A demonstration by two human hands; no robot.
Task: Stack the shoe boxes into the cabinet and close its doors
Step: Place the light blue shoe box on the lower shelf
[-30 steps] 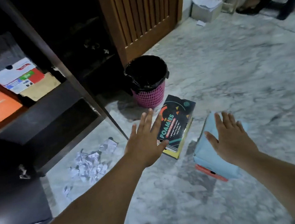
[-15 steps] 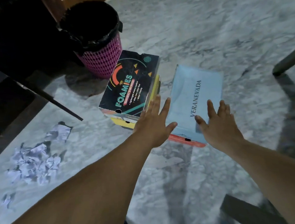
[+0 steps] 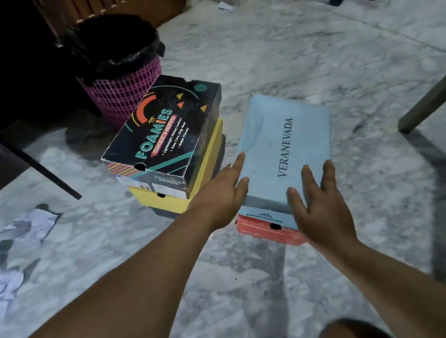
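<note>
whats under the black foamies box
The black Foamies box sits on a yellow box. Beneath that, a dark box shows only at its edges; its label and anything lower are covered.

Dim grey marble floor (image 3: 301,62); a slatted wooden door (image 3: 131,1) and pink bin (image 3: 126,96) stand beyond.

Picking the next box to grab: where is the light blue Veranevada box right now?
In the head view, the light blue Veranevada box sits right of centre on the floor, atop an orange box, beside the Foamies box stack, between both hands.
</note>
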